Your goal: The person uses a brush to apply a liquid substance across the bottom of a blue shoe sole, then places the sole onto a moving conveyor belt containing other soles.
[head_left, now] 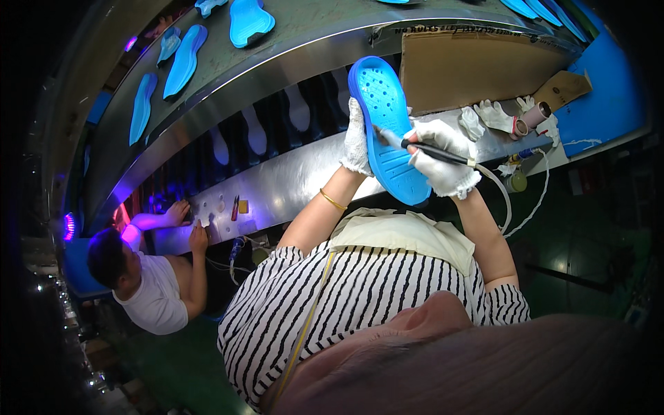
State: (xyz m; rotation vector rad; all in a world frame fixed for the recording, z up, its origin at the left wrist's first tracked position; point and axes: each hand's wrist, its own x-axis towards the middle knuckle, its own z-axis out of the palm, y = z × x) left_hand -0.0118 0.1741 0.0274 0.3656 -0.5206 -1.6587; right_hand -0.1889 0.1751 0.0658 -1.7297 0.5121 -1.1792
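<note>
A bright blue shoe sole [391, 135] is held up lengthwise, its dimpled, ribbed face showing. My left hand [356, 142], in a white glove, grips the sole by its left edge. In my right hand [443, 158], also white-gloved, is a black-handled brush [436, 151] with a pale hose [503, 197] running from its back end. The brush tip reaches the sole's face close to its left side; whether it touches, I cannot tell. The glove hides part of the sole's right edge.
Several blue soles [185, 61] lie on the belt [297, 29] beyond a metal bench [277, 178]. A cardboard sheet [463, 69], white gloves [494, 116] and a spool [537, 114] sit at right. At left, a co-worker [162, 283] works near a yellow block [243, 207].
</note>
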